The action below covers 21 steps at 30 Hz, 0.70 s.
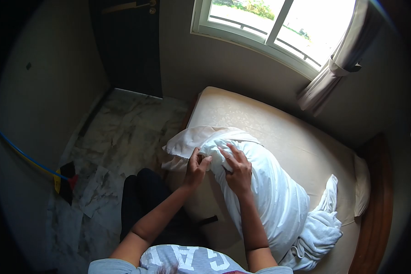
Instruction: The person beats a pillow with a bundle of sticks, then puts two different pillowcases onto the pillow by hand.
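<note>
A bulky, puffy white piece of bedding (274, 187) lies across the mattress in front of me, its near end bunched under my hands. It looks like a duvet, though a large pillow is possible. My left hand (197, 168) is closed, pinching the edge of the white fabric at that end. Just right of it, my right hand (238, 168) rests on top of the bedding with its fingers spread. A cream cloth (187, 142) with a stitched edge lies beyond and partly under the bedding, hanging over the mattress side.
The bare cream mattress (233, 107) sits on a wooden bed with a headboard (379, 192) at right. A crumpled white towel (322, 233) lies near it. There is a window (269, 23) with a tied curtain (333, 68), a dark door (128, 50), and a blue-handled broom (32, 157) on the marbled floor.
</note>
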Each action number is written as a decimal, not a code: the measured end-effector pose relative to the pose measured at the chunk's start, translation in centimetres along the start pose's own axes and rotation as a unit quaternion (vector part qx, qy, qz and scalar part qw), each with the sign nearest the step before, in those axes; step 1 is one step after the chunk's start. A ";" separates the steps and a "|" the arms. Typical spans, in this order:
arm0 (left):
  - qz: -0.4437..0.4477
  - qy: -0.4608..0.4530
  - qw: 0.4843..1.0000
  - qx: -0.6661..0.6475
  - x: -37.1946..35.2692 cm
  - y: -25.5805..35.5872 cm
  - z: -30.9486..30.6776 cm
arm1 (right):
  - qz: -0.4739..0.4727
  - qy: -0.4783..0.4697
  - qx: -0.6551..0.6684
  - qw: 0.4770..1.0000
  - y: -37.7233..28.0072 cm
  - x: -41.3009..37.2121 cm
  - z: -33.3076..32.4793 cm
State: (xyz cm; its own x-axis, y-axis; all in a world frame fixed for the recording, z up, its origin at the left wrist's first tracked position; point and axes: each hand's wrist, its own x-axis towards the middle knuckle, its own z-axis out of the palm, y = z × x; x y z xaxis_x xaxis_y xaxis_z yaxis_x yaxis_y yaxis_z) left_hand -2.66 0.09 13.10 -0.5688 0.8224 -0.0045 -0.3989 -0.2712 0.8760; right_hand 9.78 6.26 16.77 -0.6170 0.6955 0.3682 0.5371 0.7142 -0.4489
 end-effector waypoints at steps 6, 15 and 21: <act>0.069 -0.015 0.995 0.073 -0.9 -0.3 -1.7 | -0.003 -0.036 -0.088 0.995 -1.1 -2.0 3.8; 0.155 -0.191 0.902 0.354 -7.0 -1.5 -1.9 | 0.030 0.115 0.171 0.978 3.0 -3.1 7.7; 0.250 -0.031 0.831 0.496 -4.3 -3.3 -4.4 | 0.046 0.084 -0.112 0.989 -0.4 -3.0 3.8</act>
State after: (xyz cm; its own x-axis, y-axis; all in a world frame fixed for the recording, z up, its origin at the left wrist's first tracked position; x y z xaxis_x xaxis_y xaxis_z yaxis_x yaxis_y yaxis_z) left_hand -2.02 -4.77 8.12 -0.4347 0.7629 0.4785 0.6827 -0.0674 0.7276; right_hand 9.16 3.59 12.76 -0.4651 0.7480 0.4735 0.7124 0.6338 -0.3014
